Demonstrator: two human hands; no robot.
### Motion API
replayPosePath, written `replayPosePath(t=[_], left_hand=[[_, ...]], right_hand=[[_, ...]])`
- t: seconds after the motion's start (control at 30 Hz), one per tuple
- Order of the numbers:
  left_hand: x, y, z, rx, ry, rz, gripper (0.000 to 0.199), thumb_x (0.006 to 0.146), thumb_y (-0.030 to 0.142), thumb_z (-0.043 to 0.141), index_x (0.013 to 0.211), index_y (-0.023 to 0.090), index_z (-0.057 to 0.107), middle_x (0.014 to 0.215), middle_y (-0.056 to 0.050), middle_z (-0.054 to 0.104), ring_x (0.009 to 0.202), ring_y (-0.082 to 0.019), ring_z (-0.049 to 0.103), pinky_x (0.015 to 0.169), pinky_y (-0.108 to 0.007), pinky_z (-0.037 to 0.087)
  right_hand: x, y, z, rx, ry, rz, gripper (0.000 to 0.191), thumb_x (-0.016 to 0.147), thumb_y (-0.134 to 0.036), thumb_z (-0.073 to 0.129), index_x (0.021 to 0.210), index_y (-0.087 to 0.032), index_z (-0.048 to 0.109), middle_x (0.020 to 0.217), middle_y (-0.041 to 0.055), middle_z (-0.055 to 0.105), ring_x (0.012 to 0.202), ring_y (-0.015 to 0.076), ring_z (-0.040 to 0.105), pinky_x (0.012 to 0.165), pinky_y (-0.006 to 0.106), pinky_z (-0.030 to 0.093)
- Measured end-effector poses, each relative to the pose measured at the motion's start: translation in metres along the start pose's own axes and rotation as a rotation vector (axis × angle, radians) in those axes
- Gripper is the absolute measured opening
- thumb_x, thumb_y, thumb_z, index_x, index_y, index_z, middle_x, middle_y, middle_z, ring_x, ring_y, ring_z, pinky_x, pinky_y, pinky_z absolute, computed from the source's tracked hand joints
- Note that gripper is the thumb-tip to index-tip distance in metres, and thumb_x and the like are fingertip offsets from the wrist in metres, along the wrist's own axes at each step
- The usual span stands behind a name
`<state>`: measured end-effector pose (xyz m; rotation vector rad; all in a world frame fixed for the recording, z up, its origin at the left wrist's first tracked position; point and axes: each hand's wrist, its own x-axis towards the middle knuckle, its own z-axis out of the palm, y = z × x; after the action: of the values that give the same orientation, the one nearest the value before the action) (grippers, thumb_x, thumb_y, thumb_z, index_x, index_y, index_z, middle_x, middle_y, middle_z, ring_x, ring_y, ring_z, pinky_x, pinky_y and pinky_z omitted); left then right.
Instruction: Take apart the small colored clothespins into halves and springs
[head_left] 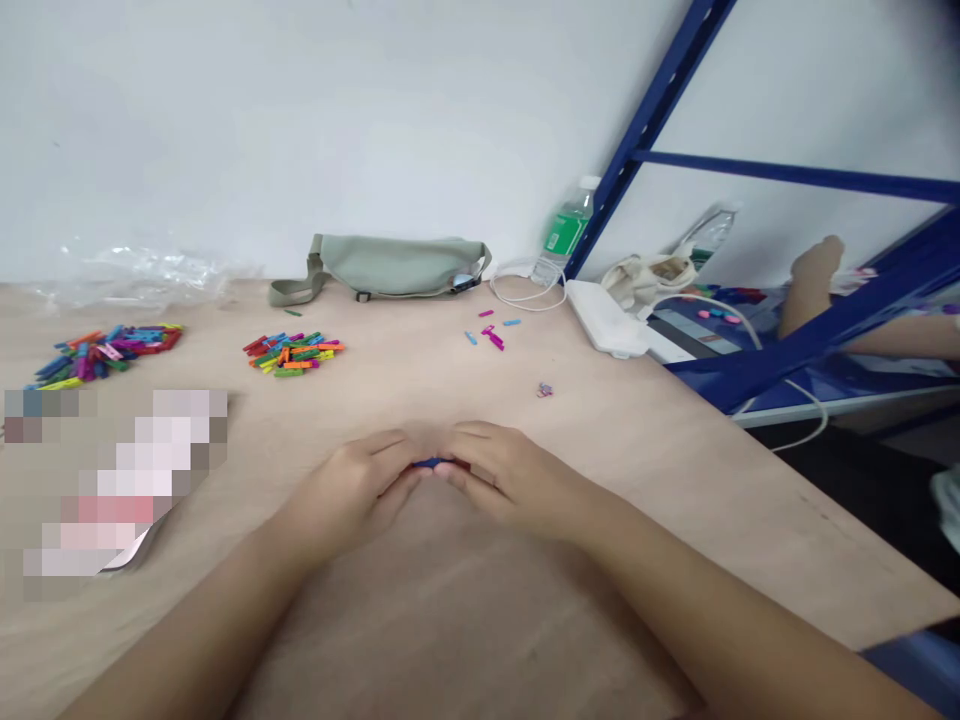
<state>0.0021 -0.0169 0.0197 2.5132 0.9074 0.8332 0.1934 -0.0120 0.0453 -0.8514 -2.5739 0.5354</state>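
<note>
My left hand and my right hand meet fingertip to fingertip above the middle of the table. Between them they pinch a small blue clothespin, most of it covered by the fingers. A bit of red shows under my right fingers, too hidden to name. Beyond my right hand lies a tiny pile of metal springs. Farther back are several loose pink and blue clothespin pieces. One heap of mixed-colour clothespins lies back left, and a larger heap is farther left.
A grey-green pouch rests against the wall beside a green-labelled bottle. A white case and a cable lie by the blue metal frame. Clear plastic and a pixelated item are left. Another person's arm appears right.
</note>
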Motion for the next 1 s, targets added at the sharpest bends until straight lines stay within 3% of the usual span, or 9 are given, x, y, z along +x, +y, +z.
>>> replayPosePath(t=[0.1, 0.23, 0.43, 0.57, 0.67, 0.83, 1.0], left_hand=[[0.0, 0.0, -0.001, -0.025, 0.024, -0.017, 0.026, 0.08, 0.015, 0.041, 0.103, 0.021, 0.052, 0.095, -0.004, 0.061, 0.086, -0.014, 0.056, 0.075, -0.024, 0.044], [0.001, -0.001, -0.002, -0.083, 0.078, -0.12, 0.016, 0.08, 0.022, 0.044, 0.089, 0.019, 0.057, 0.083, -0.004, 0.061, 0.075, -0.013, 0.056, 0.068, -0.024, 0.044], [0.004, -0.005, 0.0, -0.21, -0.019, -0.199, 0.019, 0.081, 0.029, 0.042, 0.083, 0.019, 0.058, 0.078, -0.002, 0.06, 0.069, -0.013, 0.054, 0.062, -0.024, 0.044], [0.002, -0.005, 0.002, -0.149, -0.018, -0.15, 0.022, 0.077, 0.028, 0.048, 0.097, 0.021, 0.055, 0.081, -0.003, 0.059, 0.072, -0.014, 0.054, 0.067, -0.027, 0.045], [0.0, -0.004, 0.004, -0.098, 0.089, -0.08, 0.031, 0.074, 0.024, 0.053, 0.105, 0.022, 0.052, 0.081, -0.003, 0.06, 0.072, -0.013, 0.055, 0.069, -0.027, 0.046], [-0.002, -0.006, 0.008, -0.078, 0.287, 0.049, 0.023, 0.073, 0.019, 0.055, 0.095, 0.02, 0.058, 0.087, -0.005, 0.064, 0.076, -0.013, 0.058, 0.07, -0.026, 0.048], [-0.002, -0.007, 0.006, -0.081, 0.25, 0.042, 0.016, 0.075, 0.019, 0.052, 0.09, 0.02, 0.06, 0.087, -0.005, 0.065, 0.079, -0.014, 0.06, 0.071, -0.025, 0.049]], right_hand=[[0.002, 0.001, 0.001, 0.01, 0.03, 0.022, 0.02, 0.087, -0.02, 0.036, 0.092, -0.017, 0.055, 0.091, 0.0063, 0.058, 0.086, 0.0155, 0.051, 0.076, 0.027, 0.04], [0.003, 0.007, 0.0, 0.034, 0.041, 0.011, 0.02, 0.087, -0.026, 0.037, 0.09, -0.017, 0.055, 0.089, 0.0054, 0.058, 0.084, 0.0147, 0.052, 0.074, 0.026, 0.04], [0.001, 0.013, -0.003, 0.059, -0.043, -0.021, 0.023, 0.086, -0.029, 0.039, 0.096, -0.016, 0.055, 0.092, 0.0061, 0.059, 0.086, 0.0154, 0.053, 0.077, 0.027, 0.04], [0.001, 0.015, -0.002, 0.062, -0.022, 0.0, 0.027, 0.088, -0.028, 0.034, 0.106, -0.018, 0.053, 0.103, 0.0068, 0.057, 0.095, 0.0159, 0.051, 0.083, 0.028, 0.038], [0.0, 0.016, -0.001, 0.061, -0.003, 0.009, 0.031, 0.089, -0.029, 0.032, 0.112, -0.019, 0.049, 0.106, 0.0073, 0.056, 0.097, 0.0161, 0.05, 0.085, 0.029, 0.038], [-0.001, 0.015, 0.0, 0.034, -0.01, 0.001, 0.032, 0.09, -0.031, 0.028, 0.104, -0.017, 0.053, 0.099, 0.0078, 0.058, 0.092, 0.0168, 0.052, 0.083, 0.031, 0.038], [-0.001, 0.013, -0.001, 0.026, -0.019, -0.004, 0.032, 0.089, -0.033, 0.029, 0.097, -0.016, 0.055, 0.092, 0.0076, 0.059, 0.088, 0.0165, 0.053, 0.08, 0.029, 0.04]])
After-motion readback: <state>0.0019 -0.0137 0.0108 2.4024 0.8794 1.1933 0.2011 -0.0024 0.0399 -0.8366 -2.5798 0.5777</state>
